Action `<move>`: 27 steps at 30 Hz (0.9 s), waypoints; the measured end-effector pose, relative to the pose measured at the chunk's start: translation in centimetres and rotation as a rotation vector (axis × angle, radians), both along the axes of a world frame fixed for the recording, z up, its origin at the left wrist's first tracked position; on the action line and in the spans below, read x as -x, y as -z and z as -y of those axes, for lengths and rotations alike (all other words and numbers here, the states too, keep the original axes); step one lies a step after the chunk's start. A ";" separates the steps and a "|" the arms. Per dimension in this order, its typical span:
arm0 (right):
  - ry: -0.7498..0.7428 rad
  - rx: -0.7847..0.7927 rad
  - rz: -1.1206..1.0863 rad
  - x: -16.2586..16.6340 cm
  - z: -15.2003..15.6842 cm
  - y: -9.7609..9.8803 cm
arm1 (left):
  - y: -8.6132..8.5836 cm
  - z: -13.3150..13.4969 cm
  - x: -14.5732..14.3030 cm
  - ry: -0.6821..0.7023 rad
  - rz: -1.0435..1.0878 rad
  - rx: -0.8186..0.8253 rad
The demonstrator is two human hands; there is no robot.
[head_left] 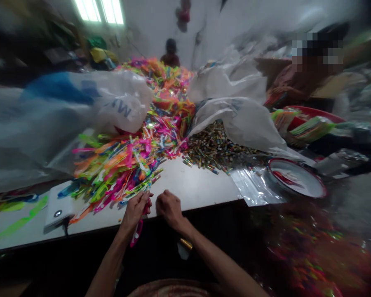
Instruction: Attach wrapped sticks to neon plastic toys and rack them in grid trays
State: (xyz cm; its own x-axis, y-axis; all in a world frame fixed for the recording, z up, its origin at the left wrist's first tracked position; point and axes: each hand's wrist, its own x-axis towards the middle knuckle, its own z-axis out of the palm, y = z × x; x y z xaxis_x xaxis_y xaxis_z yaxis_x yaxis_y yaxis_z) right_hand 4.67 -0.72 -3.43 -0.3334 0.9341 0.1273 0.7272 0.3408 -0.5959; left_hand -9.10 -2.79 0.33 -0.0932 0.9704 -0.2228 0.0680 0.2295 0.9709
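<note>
At the table's front edge, my left hand (138,208) is closed around a pink plastic piece (136,234), whose looped end hangs below the edge. Just to its right is my right hand (170,208), fingers curled; whatever they may hold is hidden. A heap of bright neon plastic pieces (111,173) lies beyond and left of my left hand. Further back, to the right, small patterned cylinders (216,140) form a pile. Below my right forearm shows a gold cylinder (186,243).
A white box (58,210) with a dark cable stands left on the white table (200,185). Large plastic sacks (120,99) flank the heap. Clear plastic bags (256,187) and a red-rimmed basin (297,177) lie right. Another person (299,80) sits beyond, near a red tub (318,112).
</note>
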 end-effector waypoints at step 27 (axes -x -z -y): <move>0.363 -0.068 0.158 -10.5 -13.3 -2.6 | 3.2 -12.6 1.9 0.501 -1.562 -0.739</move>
